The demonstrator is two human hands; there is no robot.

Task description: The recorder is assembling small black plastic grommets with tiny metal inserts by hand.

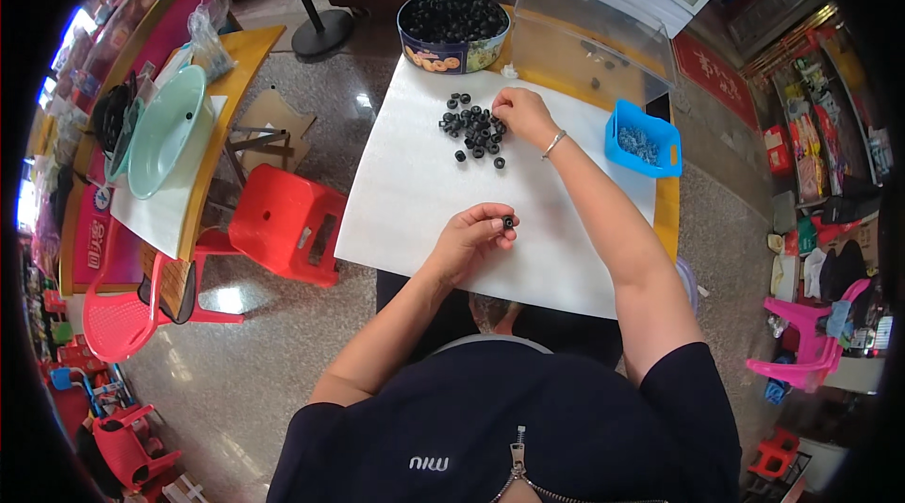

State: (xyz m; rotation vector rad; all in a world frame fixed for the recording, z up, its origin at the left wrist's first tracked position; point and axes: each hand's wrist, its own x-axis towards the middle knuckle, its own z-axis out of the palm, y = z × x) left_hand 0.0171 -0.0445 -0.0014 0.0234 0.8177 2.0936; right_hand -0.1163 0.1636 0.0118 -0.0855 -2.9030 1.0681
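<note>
Near the front of the white-covered table, my left hand pinches a small black ring-shaped part between thumb and fingers. My right hand, with a bracelet at its wrist, reaches to the right edge of a loose pile of black ring-shaped parts. Its fingertips are drawn together there; whatever they grip is too small to make out. Behind the pile stands a round tin filled with many more black parts. To the right of my right forearm, a blue plastic basket contains small metallic pieces.
A clear plastic bin stands at the table's back right. Left of the table is a red stool. Further left, a pale green basin rests on another table. A pink chair is at the right.
</note>
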